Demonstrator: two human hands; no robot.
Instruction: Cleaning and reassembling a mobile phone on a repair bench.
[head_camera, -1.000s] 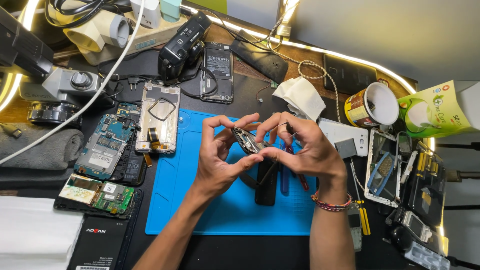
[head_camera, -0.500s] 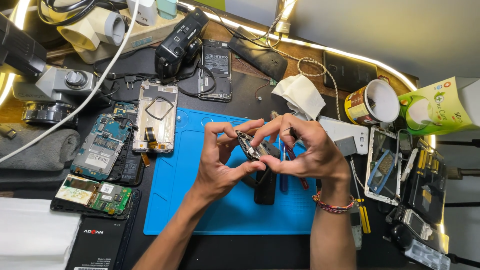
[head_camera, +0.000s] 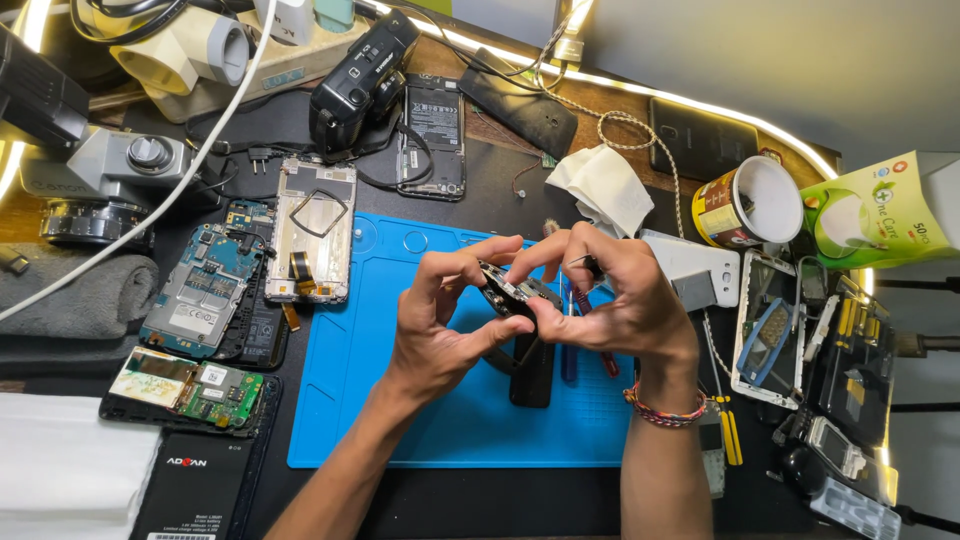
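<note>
Here, circuit board (head_camera: 512, 292) between fingers (head_camera: 470, 268).

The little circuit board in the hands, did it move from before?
No. The small circuit board stays pinched between the left hand and the right hand, over the same spot of the blue mat.

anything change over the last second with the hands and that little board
Very little. Both hands, left hand and right hand, keep pinching the small circuit board above the blue mat, with only slight finger shifts. Nothing was picked up or let go. The dark phone part on the mat and the opened phones at the left stayed put.
</note>
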